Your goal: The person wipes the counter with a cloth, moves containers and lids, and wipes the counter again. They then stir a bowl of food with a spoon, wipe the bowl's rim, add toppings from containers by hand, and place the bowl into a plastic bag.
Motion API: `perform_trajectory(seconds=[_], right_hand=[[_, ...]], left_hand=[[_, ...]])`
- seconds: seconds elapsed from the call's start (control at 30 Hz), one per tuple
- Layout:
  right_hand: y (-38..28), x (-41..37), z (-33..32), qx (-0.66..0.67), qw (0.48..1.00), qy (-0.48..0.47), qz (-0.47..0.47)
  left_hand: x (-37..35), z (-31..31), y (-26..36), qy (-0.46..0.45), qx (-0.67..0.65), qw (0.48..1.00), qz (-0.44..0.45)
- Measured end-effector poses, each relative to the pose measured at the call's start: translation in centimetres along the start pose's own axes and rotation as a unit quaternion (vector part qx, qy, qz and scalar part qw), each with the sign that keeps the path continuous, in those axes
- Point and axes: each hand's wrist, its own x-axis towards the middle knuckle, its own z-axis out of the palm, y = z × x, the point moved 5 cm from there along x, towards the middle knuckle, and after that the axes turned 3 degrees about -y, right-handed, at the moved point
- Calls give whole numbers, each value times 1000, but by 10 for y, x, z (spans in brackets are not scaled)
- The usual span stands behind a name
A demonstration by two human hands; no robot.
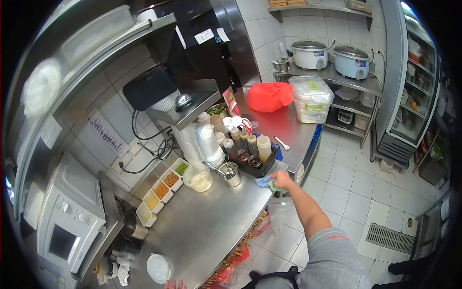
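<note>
My right hand (281, 179) is closed on a blue and green cloth (270, 182), which lies against the steel counter (197, 231) near its front edge. Just beyond it is a black tray (255, 169) with sauce bottles (263, 147). A steel container with utensils (229, 174) stands to the left of the cloth. At the bottom edge of the view, only the fingertips of my left hand (176, 284) show, spread apart, near a round white lid (158, 268). Nothing is seen in those fingers.
White trays of chopped food (162, 191) and a tub (198, 177) line the counter's back. A red bag (270, 96) and clear boxes (312, 98) sit at the far end. A microwave (72, 216) stands left; rice cookers (309, 55) and a glass-door fridge (414, 82) are farther right.
</note>
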Motion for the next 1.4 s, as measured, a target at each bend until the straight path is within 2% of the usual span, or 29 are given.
perform_trajectory(seconds=[0.07,0.13,0.23,0.3,0.37,0.4,0.43,0.47,0.5,0.53,0.57,0.6,0.67,0.7,0.73,0.83,0.87,0.97,1.0,1.07,1.1,1.13,1.17,1.23,1.27,1.3,1.33,1.37,1.4], right_hand=[[39,14,-22,40,995,22,83],[64,14,-62,70,954,172,235],[56,9,-94,211,871,369,246],[32,16,-72,207,915,258,232],[2,19,-20,98,967,225,75],[-42,-1,-15,100,975,180,82],[-60,-14,-4,71,980,186,22],[-73,-27,3,109,984,138,6],[-77,-35,21,163,984,-25,63],[-124,-56,5,215,938,-218,160],[-118,-65,34,342,910,-202,117],[-136,-74,41,362,902,-217,88],[-150,-80,71,381,891,-238,59],[-143,-77,87,358,910,-209,31],[-152,-73,72,355,911,-208,28],[-179,-56,30,297,930,-214,-21],[-183,-49,24,269,937,-219,-41],[-192,-23,17,77,952,-274,-110],[-187,-16,19,-10,949,-301,-93],[-187,0,-11,11,908,-402,-116],[-184,6,-23,20,882,-452,-130],[-171,15,-23,163,835,-460,-255],[-168,19,-50,203,793,-520,-245],[-154,33,-116,277,691,-632,-218],[-136,42,-135,303,690,-622,-213],[-117,51,-152,330,688,-612,-207],[-94,63,-163,337,710,-594,-172],[-72,74,-171,345,729,-575,-136],[-49,85,-179,297,783,-536,-110]], left_hand=[[-2,3,6,1,-2,1000,19],[0,6,9,-5,-12,999,29],[22,23,-6,-22,-20,1000,2],[54,47,-23,-57,6,998,-2],[82,95,-36,-94,-21,995,-19],[90,125,-38,-106,-57,992,-34],[91,162,-39,-171,-45,983,-46],[90,198,-42,-236,-30,970,-56],[91,230,-47,-292,91,952,-34],[93,257,-62,-344,212,915,-12],[100,278,-89,-390,284,874,56],[100,296,-113,-433,351,821,122],[80,331,-112,-445,463,732,228],[72,346,-106,-444,514,678,280],[74,353,-93,-415,509,693,298],[71,366,-68,-368,494,682,393],[73,369,-64,-366,464,714,376],[96,367,-59,-331,364,812,315],[110,359,-62,-303,324,847,291],[134,345,-60,-220,323,874,290],[135,342,-61,-196,338,873,291],[129,341,-54,-171,351,873,291],[125,343,-53,-144,363,872,294],[111,360,-73,-163,401,857,281],[98,375,-86,-183,427,843,272],[93,394,-107,-239,462,786,334],[88,411,-132,-294,495,719,389],[82,423,-144,-282,506,738,347],[76,433,-156,-270,516,754,303]])
